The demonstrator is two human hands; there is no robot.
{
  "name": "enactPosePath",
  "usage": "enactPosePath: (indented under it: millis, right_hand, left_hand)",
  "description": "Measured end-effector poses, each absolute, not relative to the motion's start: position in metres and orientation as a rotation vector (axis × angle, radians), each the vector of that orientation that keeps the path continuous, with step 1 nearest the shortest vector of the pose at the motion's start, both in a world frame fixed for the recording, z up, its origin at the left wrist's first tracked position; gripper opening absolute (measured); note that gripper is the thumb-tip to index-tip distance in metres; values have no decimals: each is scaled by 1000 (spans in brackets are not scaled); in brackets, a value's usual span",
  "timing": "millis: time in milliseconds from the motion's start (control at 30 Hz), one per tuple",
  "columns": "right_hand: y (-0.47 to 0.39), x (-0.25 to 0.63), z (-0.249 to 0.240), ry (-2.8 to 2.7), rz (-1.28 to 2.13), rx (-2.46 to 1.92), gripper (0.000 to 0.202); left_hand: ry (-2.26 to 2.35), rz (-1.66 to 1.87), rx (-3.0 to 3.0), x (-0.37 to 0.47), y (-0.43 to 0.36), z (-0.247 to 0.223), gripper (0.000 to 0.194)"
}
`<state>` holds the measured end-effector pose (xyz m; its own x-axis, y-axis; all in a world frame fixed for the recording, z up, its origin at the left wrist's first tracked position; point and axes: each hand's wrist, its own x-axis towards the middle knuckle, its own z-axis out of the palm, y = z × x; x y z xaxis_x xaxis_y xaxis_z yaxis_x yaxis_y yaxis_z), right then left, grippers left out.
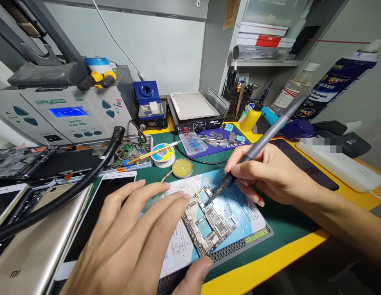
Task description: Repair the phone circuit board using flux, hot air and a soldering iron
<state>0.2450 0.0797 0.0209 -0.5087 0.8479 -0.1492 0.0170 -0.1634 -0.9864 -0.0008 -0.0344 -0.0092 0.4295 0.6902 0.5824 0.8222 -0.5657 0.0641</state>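
A bare phone circuit board (pixel 210 223) lies on a printed repair mat (pixel 250 213) with a honeycomb edge. My left hand (pixel 138 233) reaches over from the left, a fingertip at the board's upper left edge and the thumb at its lower corner, holding it between them. In my right hand (pixel 264 172) is a grey soldering iron (pixel 268 133), gripped like a pen near its black sleeve. Its dark metal tip points down to the board's upper part, touching or just above it. My left fingers hide some of the mat.
Behind the mat are a round flux tin (pixel 182 168), a solder spool (pixel 162 155) and a hot plate (pixel 195 110). A black hose (pixel 98 172) crosses at left above several phones (pixel 39 237). A spray can (pixel 337 82) and a white case (pixel 340 164) stand right.
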Motion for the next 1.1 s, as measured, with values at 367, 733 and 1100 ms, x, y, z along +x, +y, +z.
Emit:
enactPosePath:
  millis: [367, 733, 1100]
  right_hand:
    - [78, 245, 18, -1565, 1702, -1049, 3]
    - [75, 247, 14, -1579, 1664, -1053, 5]
    - [74, 247, 15, -1582, 1631, -1067, 8]
  left_hand:
    - [-1338, -699, -2424, -1, -31, -13, 47]
    - [-1280, -852, -2421, 0, -24, -20, 47]
    - [-1308, -873, -2424, -1, -28, -21, 42]
